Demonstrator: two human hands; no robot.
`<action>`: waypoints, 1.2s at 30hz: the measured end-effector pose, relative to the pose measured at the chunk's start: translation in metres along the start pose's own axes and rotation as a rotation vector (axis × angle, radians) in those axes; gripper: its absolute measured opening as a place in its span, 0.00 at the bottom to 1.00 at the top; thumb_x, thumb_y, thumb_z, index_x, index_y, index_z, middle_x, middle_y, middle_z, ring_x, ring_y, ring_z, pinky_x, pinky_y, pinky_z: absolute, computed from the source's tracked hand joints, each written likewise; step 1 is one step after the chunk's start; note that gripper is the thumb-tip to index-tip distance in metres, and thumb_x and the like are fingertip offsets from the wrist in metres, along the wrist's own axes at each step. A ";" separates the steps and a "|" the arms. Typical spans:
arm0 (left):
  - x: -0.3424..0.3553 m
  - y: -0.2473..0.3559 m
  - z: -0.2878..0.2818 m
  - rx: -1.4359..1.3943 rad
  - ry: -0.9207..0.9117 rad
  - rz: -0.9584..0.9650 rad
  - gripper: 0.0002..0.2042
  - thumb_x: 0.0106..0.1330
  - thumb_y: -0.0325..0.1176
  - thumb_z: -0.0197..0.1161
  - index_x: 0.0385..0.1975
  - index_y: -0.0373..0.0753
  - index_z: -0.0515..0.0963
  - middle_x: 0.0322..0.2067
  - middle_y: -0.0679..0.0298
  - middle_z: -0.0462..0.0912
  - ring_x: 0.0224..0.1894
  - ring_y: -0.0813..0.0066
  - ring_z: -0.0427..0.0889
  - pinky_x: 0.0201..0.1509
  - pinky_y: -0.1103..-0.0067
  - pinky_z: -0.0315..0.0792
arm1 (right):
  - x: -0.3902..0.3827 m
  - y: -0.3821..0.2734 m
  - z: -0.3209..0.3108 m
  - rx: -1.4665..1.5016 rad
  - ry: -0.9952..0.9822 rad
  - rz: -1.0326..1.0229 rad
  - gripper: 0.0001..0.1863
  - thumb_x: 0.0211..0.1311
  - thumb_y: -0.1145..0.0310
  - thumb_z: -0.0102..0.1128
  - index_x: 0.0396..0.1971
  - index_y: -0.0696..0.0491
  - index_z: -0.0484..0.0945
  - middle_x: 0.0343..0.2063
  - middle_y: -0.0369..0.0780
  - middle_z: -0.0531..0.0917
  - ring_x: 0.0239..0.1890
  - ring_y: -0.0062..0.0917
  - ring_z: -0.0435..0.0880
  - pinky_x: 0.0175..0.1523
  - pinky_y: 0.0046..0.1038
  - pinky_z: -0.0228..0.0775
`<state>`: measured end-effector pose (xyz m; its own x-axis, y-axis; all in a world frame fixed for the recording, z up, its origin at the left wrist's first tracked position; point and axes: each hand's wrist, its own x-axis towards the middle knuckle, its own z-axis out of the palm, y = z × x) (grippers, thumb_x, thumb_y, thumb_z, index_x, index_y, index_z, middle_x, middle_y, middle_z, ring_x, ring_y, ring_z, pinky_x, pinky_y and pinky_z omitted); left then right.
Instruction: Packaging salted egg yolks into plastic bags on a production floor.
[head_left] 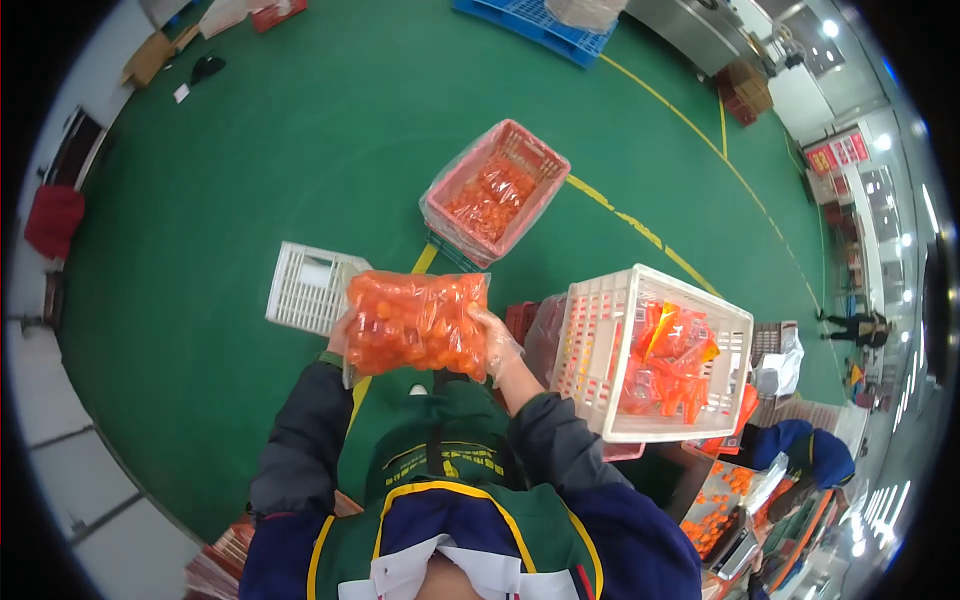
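A see-through plastic bag of small round orange fruits (415,322) is held up in front of me, level across its width. My left hand (340,332) grips its left side, with the fingers mostly hidden behind it. At the right end my right hand (497,345), in a thin see-through glove, has its fingers wrapped round the bag. Just beyond it on the floor is a pink crate (548,188) lined with plastic, with orange contents inside. Below the bag's left end, partly covered by it, sits a white slatted crate (285,285).
Close on my right, a tall white crate (590,365) holds red-orange printed bags (675,365). Behind it, a co-worker in blue (800,447) bends near a tray of loose orange fruits (708,520). A blue pallet (545,28) lies far ahead on the green floor (250,150).
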<state>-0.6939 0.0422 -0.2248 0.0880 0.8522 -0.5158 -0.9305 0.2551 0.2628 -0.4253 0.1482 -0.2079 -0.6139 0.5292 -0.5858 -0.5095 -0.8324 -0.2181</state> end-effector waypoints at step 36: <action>0.218 0.022 -0.128 1.053 0.463 -0.415 0.13 0.63 0.28 0.63 0.48 0.41 0.77 0.37 0.60 0.85 0.27 0.68 0.82 0.29 0.72 0.75 | 0.124 -0.004 -0.120 -0.857 0.458 -0.142 0.12 0.61 0.64 0.62 0.42 0.53 0.82 0.27 0.34 0.82 0.28 0.17 0.78 0.31 0.21 0.70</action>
<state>-0.7408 0.1755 -0.4361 -0.0252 0.4294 -0.9028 -0.1001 0.8974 0.4297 -0.4276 0.1974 -0.3735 -0.1951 0.6696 -0.7167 0.1606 -0.6990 -0.6968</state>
